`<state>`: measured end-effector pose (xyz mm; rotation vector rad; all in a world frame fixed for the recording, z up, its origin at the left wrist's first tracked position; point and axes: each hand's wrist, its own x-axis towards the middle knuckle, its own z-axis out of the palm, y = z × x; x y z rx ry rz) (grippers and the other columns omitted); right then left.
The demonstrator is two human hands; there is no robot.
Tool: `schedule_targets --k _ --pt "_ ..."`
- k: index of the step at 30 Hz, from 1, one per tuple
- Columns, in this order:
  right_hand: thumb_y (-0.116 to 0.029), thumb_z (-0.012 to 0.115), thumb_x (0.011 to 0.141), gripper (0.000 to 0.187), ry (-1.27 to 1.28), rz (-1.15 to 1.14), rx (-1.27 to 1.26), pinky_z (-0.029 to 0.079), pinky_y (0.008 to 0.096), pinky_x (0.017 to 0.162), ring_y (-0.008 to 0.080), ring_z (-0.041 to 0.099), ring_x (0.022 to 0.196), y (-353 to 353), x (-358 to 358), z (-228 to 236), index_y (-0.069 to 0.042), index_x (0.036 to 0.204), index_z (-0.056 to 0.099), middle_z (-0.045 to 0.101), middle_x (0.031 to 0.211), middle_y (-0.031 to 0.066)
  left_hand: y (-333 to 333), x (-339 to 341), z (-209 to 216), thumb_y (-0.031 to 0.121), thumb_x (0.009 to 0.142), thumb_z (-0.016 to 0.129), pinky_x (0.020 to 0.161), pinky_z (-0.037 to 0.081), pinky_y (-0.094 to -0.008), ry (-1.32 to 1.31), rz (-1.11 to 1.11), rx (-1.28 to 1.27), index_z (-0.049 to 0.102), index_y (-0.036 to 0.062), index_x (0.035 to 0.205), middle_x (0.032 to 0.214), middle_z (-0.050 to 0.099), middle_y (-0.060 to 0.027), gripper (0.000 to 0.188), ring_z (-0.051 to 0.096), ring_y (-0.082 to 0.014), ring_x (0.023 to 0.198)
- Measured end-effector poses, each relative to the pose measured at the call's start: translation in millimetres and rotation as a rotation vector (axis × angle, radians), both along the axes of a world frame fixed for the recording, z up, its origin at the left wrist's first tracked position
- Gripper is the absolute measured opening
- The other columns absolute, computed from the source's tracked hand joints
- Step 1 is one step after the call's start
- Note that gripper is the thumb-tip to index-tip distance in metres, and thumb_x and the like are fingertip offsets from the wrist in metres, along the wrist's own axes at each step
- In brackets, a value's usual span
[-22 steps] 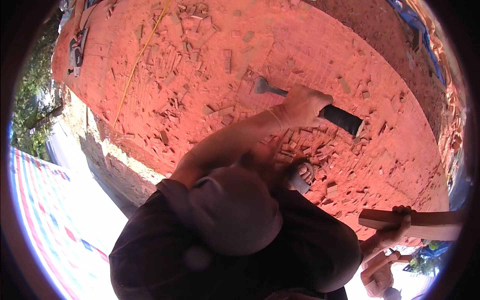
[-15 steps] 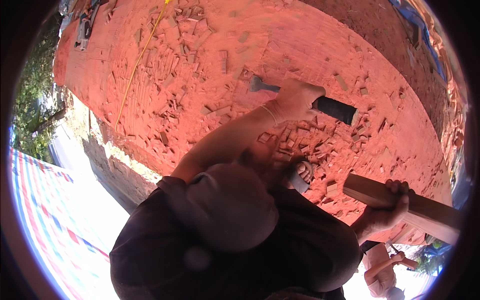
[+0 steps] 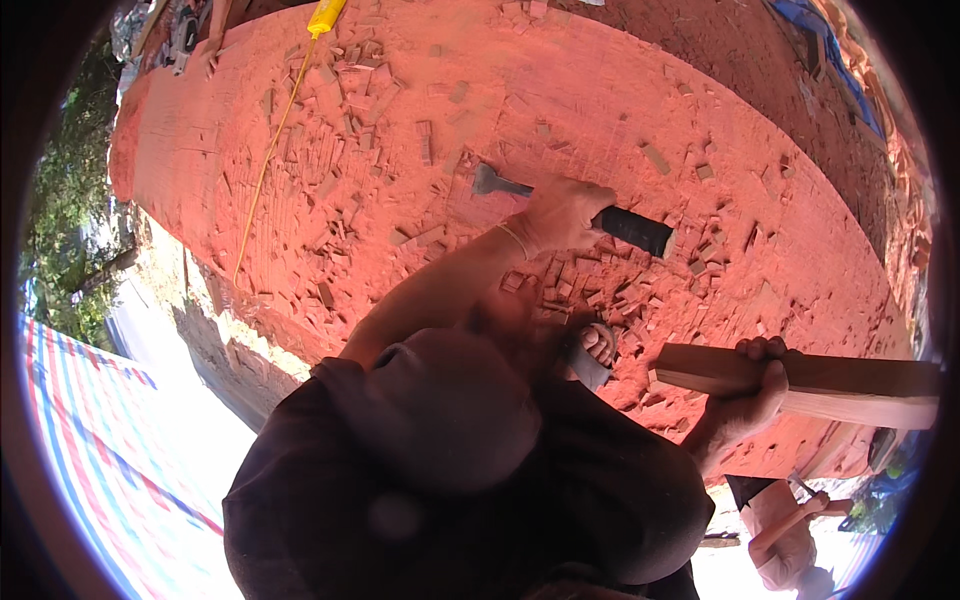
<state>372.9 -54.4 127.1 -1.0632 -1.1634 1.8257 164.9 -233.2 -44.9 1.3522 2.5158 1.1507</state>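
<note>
My left hand [image 3: 565,215] is closed around a wide-bladed chisel [image 3: 637,231] with a black-wrapped handle. Its flared metal blade points left, over a huge slab of reddish wood [image 3: 520,110]. On the right, my right hand [image 3: 758,392] grips a long, squared wooden block [image 3: 860,378], fingers over its top side. The block lies almost level across the view, its near end apart from the chisel handle. Whether the blade touches the slab, I cannot tell. A foot in a sandal [image 3: 592,355] rests on the chips between my hands.
Wood chips [image 3: 590,285] are strewn over the gouged slab. A yellow tool with a cord [image 3: 326,18] lies at the far edge. Another person [image 3: 785,545] holds a tool at lower right; someone's hand [image 3: 210,62] shows at upper left. Striped sheeting [image 3: 90,430] spreads at left.
The wooden block has swung from a slant to nearly level, its outer end rising in the view. The whole view has shifted slightly; the chisel stays in my left hand.
</note>
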Motion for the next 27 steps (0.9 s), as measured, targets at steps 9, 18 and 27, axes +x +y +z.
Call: schedule_targets --k 9,18,27 --pt "-0.01 0.076 0.069 0.033 -0.842 0.832 0.305 0.054 0.0367 0.067 0.02 0.065 0.073 -52 53 -80 0.001 0.097 0.061 0.068 0.082 0.0088 -70 -36 30 0.022 0.069 0.076 0.058 0.051 -0.0435 -0.025 0.079 -0.255 0.061 0.0116 0.078 0.069 0.064 -0.011 0.021 0.068 -0.0323 0.067" --pt "-0.003 0.072 0.073 0.023 -0.604 0.478 0.044 0.048 0.0273 0.059 0.0121 0.058 0.063 -1 53 -48 -0.001 0.092 0.059 0.062 0.072 0.0037 19 -16 38 0.024 0.066 0.076 0.058 0.052 -0.043 0.0 -0.16 0.025 0.063 0.0129 0.079 0.068 0.065 -0.0074 0.022 0.068 -0.0299 0.065" --pt "-0.025 0.073 0.085 0.052 -0.311 0.062 0.438 0.054 0.0412 0.087 0.0276 0.065 0.101 89 71 37 0.004 0.124 0.056 0.065 0.109 0.0155 50 -61 31 0.018 0.067 0.074 0.057 0.05 -0.0448 -0.059 0.0 0.109 0.062 0.0118 0.075 0.067 0.063 -0.0102 0.016 0.067 -0.034 0.066"
